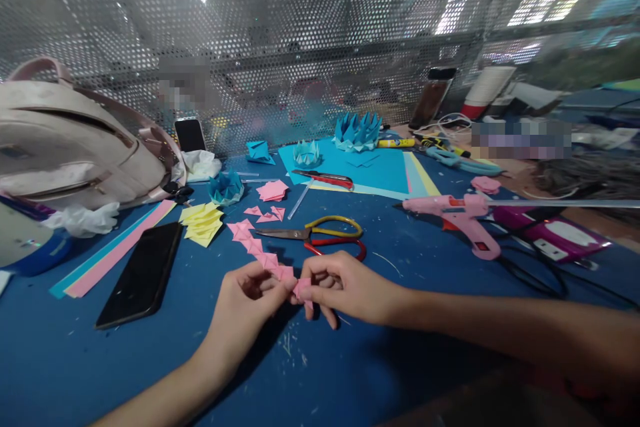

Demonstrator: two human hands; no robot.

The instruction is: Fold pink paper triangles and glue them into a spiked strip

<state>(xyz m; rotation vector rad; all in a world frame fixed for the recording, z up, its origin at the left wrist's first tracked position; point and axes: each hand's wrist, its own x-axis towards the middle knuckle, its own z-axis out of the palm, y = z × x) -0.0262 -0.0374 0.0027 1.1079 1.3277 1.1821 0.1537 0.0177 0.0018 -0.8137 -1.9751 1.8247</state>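
A chain of folded pink paper pieces (267, 260) runs from the table up into my hands. My left hand (253, 297) pinches it near its lower end between thumb and fingers. At that end, my right hand (337, 287) grips a folded pink paper piece (303, 289) with thumb and forefinger. Just beyond my hands lie scissors (310, 233) with one yellow and one red handle, blades pointing left. Loose folded pink pieces (270, 215) and a stack of pink paper (273, 191) lie past the chain. Left of it sits a pile of yellow paper squares (202, 221).
A black phone (143, 273) and paper strips (120, 250) lie left, near a bag (75, 140). Blue folded paper crowns (357, 131) and blue sheets (380, 170) are at the back, with a red cutter (327, 179). A pink glue gun (460, 213) with its cord lies right.
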